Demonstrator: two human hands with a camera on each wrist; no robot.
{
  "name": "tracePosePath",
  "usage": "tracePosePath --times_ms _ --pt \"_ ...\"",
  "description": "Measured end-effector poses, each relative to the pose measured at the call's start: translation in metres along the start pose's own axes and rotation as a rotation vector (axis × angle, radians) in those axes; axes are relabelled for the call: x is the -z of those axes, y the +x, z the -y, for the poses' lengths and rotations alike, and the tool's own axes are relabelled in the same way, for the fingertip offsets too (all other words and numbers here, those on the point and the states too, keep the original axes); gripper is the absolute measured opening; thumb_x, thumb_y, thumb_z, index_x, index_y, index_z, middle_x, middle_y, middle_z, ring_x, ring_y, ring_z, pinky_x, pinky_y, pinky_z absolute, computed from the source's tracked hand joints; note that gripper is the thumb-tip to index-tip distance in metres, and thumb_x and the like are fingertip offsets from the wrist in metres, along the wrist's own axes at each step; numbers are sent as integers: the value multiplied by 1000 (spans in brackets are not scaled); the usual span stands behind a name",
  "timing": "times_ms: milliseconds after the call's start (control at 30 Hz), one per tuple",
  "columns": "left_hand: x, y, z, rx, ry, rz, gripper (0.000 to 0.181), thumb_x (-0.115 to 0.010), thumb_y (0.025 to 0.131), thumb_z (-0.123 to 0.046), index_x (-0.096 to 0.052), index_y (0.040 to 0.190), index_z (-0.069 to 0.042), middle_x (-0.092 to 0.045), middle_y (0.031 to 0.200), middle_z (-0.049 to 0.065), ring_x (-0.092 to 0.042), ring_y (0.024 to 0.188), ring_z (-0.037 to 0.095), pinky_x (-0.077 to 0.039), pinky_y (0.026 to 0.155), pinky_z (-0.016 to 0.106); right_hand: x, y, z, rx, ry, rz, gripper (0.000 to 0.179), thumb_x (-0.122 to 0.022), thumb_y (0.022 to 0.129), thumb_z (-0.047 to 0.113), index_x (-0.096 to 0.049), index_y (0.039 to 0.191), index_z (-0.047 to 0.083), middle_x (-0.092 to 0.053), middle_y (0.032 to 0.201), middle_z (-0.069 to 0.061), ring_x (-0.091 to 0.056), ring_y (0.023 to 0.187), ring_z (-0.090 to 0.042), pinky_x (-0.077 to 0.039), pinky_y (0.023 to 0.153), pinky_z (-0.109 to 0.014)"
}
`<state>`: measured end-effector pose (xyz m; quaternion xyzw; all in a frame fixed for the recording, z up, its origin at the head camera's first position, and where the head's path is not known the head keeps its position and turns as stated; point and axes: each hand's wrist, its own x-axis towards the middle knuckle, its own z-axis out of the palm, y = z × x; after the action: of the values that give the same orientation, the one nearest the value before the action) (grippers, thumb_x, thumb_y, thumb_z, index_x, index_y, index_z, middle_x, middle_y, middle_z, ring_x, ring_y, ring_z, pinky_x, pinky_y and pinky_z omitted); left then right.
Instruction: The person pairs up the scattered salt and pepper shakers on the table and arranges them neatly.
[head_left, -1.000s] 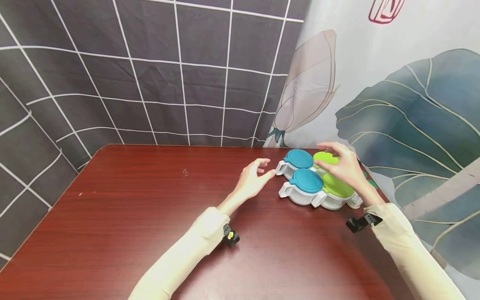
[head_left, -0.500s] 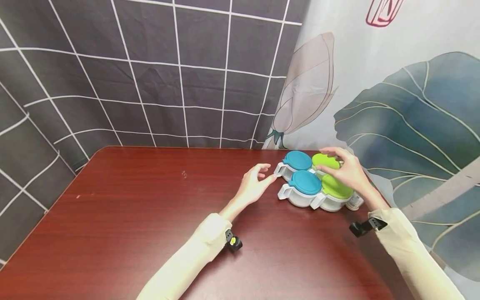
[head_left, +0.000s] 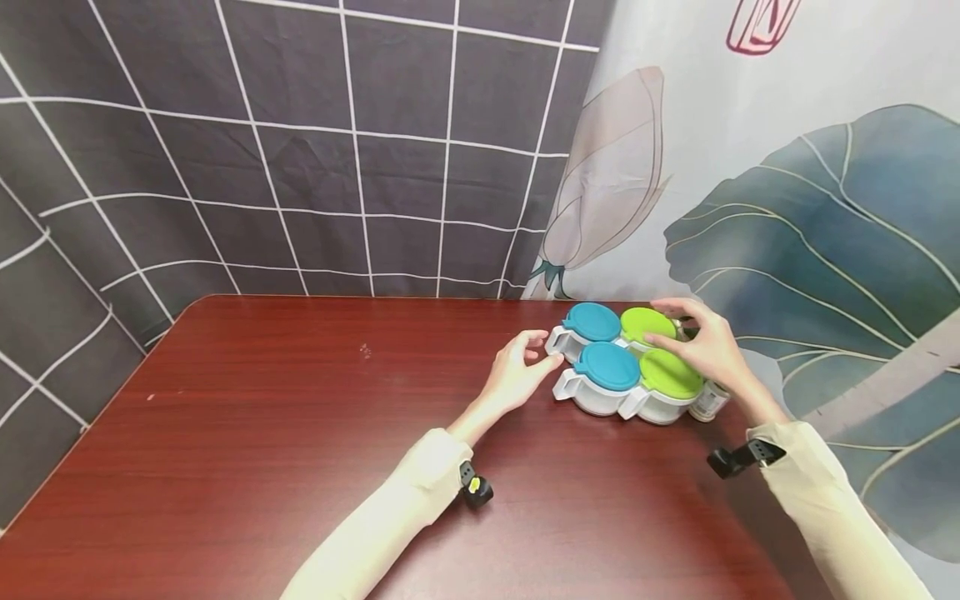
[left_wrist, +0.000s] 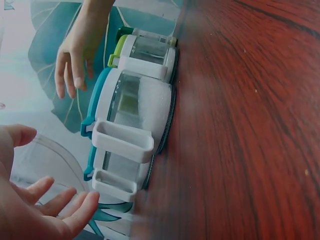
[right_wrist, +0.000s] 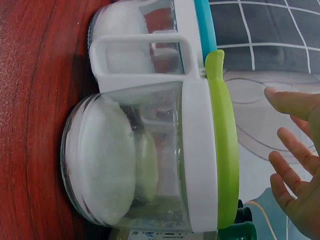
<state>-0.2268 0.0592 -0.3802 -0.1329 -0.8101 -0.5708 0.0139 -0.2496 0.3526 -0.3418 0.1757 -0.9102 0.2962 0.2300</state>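
Two blue-lidded seasoning jars (head_left: 609, 367) and two green-lidded seasoning jars (head_left: 671, 375) stand close together at the table's back right. They are clear glass with white collars and white handles (left_wrist: 122, 140); a white substance shows inside a green-lidded one (right_wrist: 102, 165). My left hand (head_left: 513, 372) is held beside the blue-lidded pair, thumb and fingers apart, fingertips close to the back handle. Over the green lids, my right hand (head_left: 711, 348) hovers with fingers spread; in the right wrist view a gap shows between its fingers and the green lid (right_wrist: 225, 150). Both hands hold nothing.
A small labelled bottle (head_left: 708, 402) stands right of the jars, and dark green caps (right_wrist: 239, 231) show behind the green-lidded jar. A grid-patterned curtain (head_left: 300, 167) and a leaf-printed curtain (head_left: 817, 217) hang behind the reddish wooden table (head_left: 300, 417).
My left hand has moved slightly right, closer to the blue-lidded jars' handles. My right hand has shifted a little right, uncovering more of the green lids. The jars stay put on the table.
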Motion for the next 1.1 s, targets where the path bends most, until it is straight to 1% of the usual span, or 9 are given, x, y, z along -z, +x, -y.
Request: tracePosePath --times_ms 67,100,167,300,400,467,567,800,1100 --pt "-2 0 0 -4 -15 -15 45 -66 89 -24 -55 129 -8 -62 125 14 -62 110 30 -49 95 41 1 -1 -1 2 -1 0 50 -82 75 14 -64 121 11 -55 104 30 -47 93 16 -42 79 -14" --pt "-2 0 0 -9 -19 -21 45 -67 88 -24 -55 129 -8 -62 124 15 -62 109 30 -49 95 42 1 -1 -1 -2 -1 1 50 -82 74 14 -64 121 11 -54 104 31 -47 93 16 -41 79 -13" --pt "-4 0 -1 -21 -16 -26 44 -67 88 -23 -55 128 -8 -62 124 16 -62 109 31 -49 95 42 2 -1 -2 -7 -5 1 50 -83 74 13 -64 121 10 -60 106 22 -48 94 14 -41 80 -11" --pt "-7 0 -2 -34 -3 -23 46 -67 88 -24 -54 129 -7 -61 126 16 -61 110 31 -48 95 40 5 -2 -5 -30 -8 10 51 -82 74 14 -63 121 8 -66 112 -10 -51 96 6 -40 81 -9" --pt "-10 1 -1 -30 -4 -23 48 -67 88 -25 -53 130 -8 -59 127 16 -60 111 31 -48 95 38 6 -2 -8 -44 -15 19 50 -81 76 15 -63 122 8 -64 114 -18 -53 97 -2 -39 82 -9" --pt "-11 1 -1 -24 1 -21 49 -67 88 -26 -52 131 -8 -58 129 16 -60 112 31 -48 95 37 7 -2 -10 -58 -18 24 50 -81 76 15 -62 122 9 -64 114 -18 -54 97 -6 -39 82 -10" --pt "-13 0 0 -21 1 -18 50 -66 88 -27 -52 132 -8 -58 131 15 -60 112 30 -48 95 36 9 -2 -12 -88 -18 34 50 -80 77 18 -62 123 10 -64 115 -17 -53 98 -6 -38 83 -11" --pt "-16 1 0 -7 14 -3 49 -66 88 -29 -54 132 -10 -58 131 11 -60 110 27 -48 92 32 13 -3 -16 -82 -24 30 51 -80 78 19 -61 124 8 -63 116 -18 -43 95 18 -36 82 -12" --pt "-20 2 0 21 20 16 50 -66 88 -32 -54 131 -11 -57 130 8 -58 112 27 -48 90 32 16 -3 -25 -101 -36 24 54 -82 76 20 -61 125 10 -62 115 -16 -45 95 13 -36 82 -14"
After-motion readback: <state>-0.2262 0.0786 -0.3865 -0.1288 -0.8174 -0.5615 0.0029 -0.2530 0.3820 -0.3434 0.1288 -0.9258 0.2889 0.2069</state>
